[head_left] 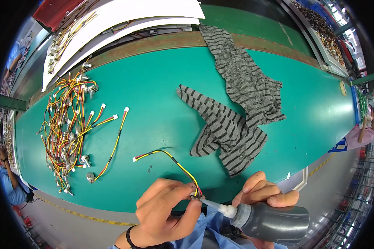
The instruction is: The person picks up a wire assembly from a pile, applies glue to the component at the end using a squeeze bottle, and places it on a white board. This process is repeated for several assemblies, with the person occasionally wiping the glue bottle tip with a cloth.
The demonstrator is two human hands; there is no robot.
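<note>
Between thumb and fingertips, my left hand (166, 207) pinches a small potentiometer (196, 195) with a wire lead. Its red, yellow and black wires (170, 157) arch up and left to a white plug lying over the green mat. My right hand (270, 191) is wrapped round a dark squeeze bottle (276, 222), tilted on its side. The bottle's pale narrow nozzle (214, 204) points left, its tip at the potentiometer by the wire ends. Whether tip and part touch, I cannot tell. A similar wired potentiometer (91, 177) lies alone to the left.
A tangled heap of wired potentiometers (66, 128) covers the mat's left side. Crumpled grey-and-black striped cloth (237, 124) lies right of centre. White sheets (124, 12) bearing more wired parts stand beyond the mat. A tape roll (343, 88) sits at the far right. People work nearby at both sides.
</note>
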